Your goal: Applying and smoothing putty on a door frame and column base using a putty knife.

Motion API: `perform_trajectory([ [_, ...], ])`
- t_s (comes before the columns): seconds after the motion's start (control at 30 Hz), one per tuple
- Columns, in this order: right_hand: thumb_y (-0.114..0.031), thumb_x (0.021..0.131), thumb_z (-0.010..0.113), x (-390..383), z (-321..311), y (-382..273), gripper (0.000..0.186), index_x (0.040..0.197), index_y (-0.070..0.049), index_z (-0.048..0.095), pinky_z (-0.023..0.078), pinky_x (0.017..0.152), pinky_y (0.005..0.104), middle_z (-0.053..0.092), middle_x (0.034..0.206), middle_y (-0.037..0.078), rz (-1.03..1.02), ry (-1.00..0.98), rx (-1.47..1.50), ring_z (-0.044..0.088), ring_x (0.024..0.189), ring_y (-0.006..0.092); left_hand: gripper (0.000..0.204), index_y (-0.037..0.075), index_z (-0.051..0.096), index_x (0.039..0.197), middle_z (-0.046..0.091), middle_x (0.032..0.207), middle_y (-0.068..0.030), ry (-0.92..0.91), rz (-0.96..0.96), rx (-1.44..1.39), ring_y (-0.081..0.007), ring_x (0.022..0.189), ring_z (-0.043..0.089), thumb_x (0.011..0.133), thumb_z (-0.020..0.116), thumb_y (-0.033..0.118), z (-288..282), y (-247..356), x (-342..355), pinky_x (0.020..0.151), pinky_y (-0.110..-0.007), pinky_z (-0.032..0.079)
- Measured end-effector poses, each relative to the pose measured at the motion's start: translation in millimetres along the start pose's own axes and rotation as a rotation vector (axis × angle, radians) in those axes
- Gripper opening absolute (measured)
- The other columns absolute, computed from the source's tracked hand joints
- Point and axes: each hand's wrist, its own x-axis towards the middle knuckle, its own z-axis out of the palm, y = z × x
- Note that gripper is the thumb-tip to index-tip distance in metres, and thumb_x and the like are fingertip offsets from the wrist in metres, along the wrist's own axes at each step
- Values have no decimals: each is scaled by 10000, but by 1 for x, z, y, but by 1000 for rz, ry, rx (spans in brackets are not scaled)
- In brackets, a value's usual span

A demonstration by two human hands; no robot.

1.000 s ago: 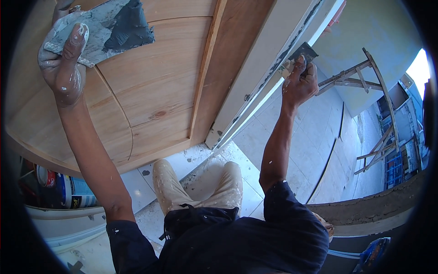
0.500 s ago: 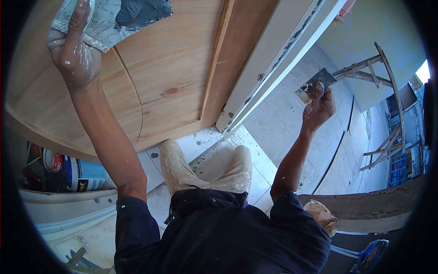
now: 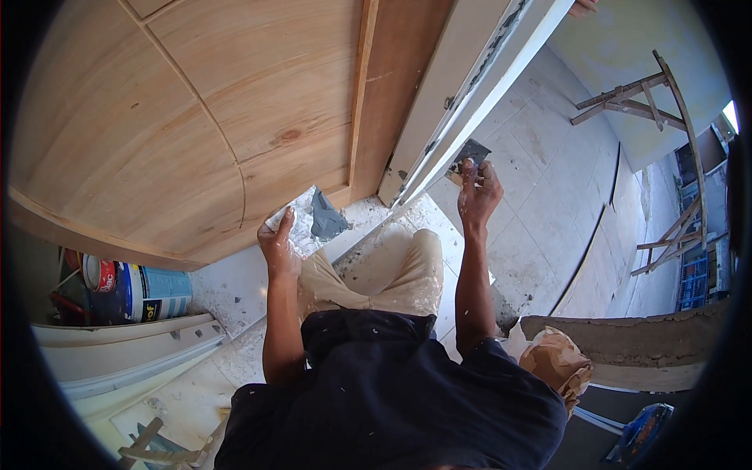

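Left of the white-painted door frame (image 3: 445, 86), the left hand (image 3: 280, 244) grips a pale flat board (image 3: 296, 225), its grey putty (image 3: 327, 218) end frameward, a blue cylindrical paint container (image 3: 163, 294), contents hidden, farther left, while just right of the frame's edge the right hand (image 3: 479, 194) pinches a dark flat blade (image 3: 474, 151) pointing away, pale tiled floor (image 3: 540, 211) stretching rightward.

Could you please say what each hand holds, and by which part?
The left hand holds a putty-smeared flat plate by its near left edge; the right hand, a scraper by its near edge.
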Motion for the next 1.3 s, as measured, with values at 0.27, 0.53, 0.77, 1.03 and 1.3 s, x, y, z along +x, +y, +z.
perform_trajectory([
  [0.27,-136,811,641,53,39,-18,223,659,-6,541,343,427,248,520,564,63,-168,208,83,455,478,82,139,-22,602,888,629,798,-57,106,-110,120,-126,654,603,790,634,71,-24,-1,-40,588,-242,485],
  [0.53,-140,790,658,67,30,-4,205,646,-28,564,346,425,247,524,515,58,-127,436,-48,473,447,116,143,-37,588,905,625,820,-81,102,-147,154,-162,699,614,808,607,65,-51,-17,-47,651,-277,499],
  [0.77,-140,798,657,84,23,-17,260,615,-22,516,358,447,230,537,554,47,-113,375,-178,462,490,80,144,-43,606,904,619,806,-63,81,-128,205,-127,681,594,796,618,51,-50,-5,-43,639,-247,480],
  [1.03,-195,826,647,63,36,-9,364,568,-56,431,245,431,211,390,517,-39,91,93,293,299,511,42,164,-36,592,913,617,820,-61,121,-190,146,-130,699,592,803,630,79,-51,-26,-46,622,-247,472],
  [1.3,-130,842,601,-77,1,27,259,652,-7,474,310,432,263,428,537,72,216,-8,-68,338,492,107,224,-56,583,966,622,875,-84,159,-251,168,-164,731,609,827,610,116,-45,-30,-57,640,-282,491],
])
